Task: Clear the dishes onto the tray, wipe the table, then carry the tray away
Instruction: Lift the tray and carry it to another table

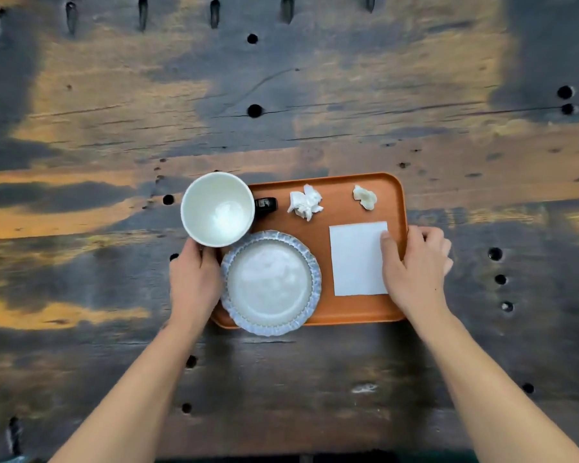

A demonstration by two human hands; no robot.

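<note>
An orange tray (341,305) lies on the dark wooden table. On it stand a white cup (217,208) with a black handle at the left, and a white plate (270,283) with a blue scalloped rim in front of the cup. A flat white napkin (356,259) lies on the tray's right half. Two crumpled tissues, one (305,202) mid-back and one (365,197) back right, lie behind it. My left hand (194,279) grips the tray's left edge below the cup. At the right edge my right hand (415,265) holds the tray, thumb on the napkin.
The worn wooden table (281,95) has dark round holes scattered over it and slots along the far edge. Its near edge runs along the bottom of the view.
</note>
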